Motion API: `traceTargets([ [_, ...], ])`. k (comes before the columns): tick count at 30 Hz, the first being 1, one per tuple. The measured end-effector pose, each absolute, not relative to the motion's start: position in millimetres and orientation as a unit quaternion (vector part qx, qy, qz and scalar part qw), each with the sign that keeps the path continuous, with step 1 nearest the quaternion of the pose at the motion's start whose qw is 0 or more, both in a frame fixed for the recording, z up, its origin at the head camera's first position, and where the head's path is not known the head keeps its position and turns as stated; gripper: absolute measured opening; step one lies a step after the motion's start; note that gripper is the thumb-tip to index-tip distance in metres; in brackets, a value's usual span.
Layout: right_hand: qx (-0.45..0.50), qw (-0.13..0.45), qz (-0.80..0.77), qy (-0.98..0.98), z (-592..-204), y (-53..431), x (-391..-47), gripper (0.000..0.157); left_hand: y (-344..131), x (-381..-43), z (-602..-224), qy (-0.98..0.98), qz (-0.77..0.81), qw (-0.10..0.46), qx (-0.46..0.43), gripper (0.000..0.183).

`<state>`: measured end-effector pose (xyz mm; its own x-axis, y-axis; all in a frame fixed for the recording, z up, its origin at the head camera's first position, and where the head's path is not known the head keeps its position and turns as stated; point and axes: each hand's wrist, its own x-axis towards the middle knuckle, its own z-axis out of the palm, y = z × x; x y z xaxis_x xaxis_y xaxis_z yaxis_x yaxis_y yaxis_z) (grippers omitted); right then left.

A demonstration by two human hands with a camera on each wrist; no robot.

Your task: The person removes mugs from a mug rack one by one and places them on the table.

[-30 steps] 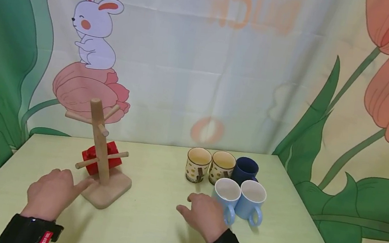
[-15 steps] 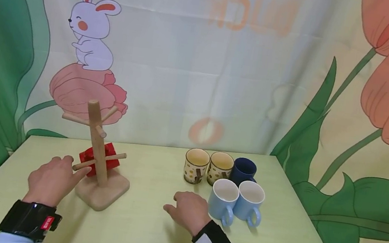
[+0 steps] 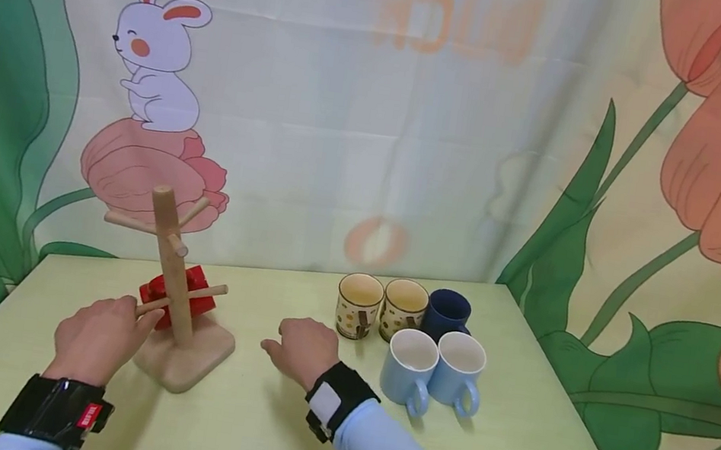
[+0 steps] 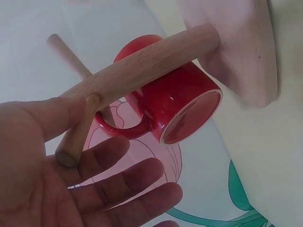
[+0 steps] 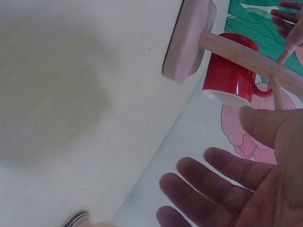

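A wooden mug rack point(image 3: 182, 315) stands on the left of the table, its post leaning slightly left. From a low rear peg a red mug point(image 4: 184, 99) hangs by its handle, partly behind the post. My left hand point(image 3: 98, 342) is at the rack's front-left lower peg point(image 4: 75, 137); in the left wrist view this peg lies between the thumb and the loosely spread fingers. Over the middle of the table, right of the rack, my right hand point(image 3: 305, 348) holds nothing. Its fingers are spread and relaxed in the right wrist view, with the rack and red mug beyond them.
To the right stand two patterned cream mugs point(image 3: 359, 305), a dark blue mug point(image 3: 447, 314) and two light blue mugs point(image 3: 408, 370), close together. A curtain point(image 3: 318, 134) printed with a rabbit and tulips hangs behind the table point(image 3: 509, 446).
My right hand has moved left, away from the light blue mugs towards the rack. My left hand has risen slightly from near the base to the lower peg. The view has shifted a little.
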<state>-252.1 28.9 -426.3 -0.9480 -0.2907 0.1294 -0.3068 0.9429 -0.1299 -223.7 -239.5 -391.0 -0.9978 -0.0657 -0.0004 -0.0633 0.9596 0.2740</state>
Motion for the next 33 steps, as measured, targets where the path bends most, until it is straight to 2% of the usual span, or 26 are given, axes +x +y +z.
traceTargets([
  [10, 0.127, 0.050, 0.040, -0.990, -403, -29, -274, 0.036, -239, -216, -391, -0.988, -0.150, 0.027, 0.036, 0.041],
  [16, 0.182, 0.058, 0.047, -0.980, -396, -58, -276, 0.044, -242, -214, -392, -0.988, -0.146, 0.022, 0.045, 0.042],
  [24, 0.186, 0.114, 0.024, -0.976, -396, -63, -287, 0.020, -242, -213, -394, -0.986, -0.155, 0.031, 0.046, 0.041],
  [33, 0.169, 0.114, 0.027, -0.979, -395, -60, -297, 0.017, -232, -210, -396, -0.986, -0.163, 0.025, 0.030, 0.036],
])
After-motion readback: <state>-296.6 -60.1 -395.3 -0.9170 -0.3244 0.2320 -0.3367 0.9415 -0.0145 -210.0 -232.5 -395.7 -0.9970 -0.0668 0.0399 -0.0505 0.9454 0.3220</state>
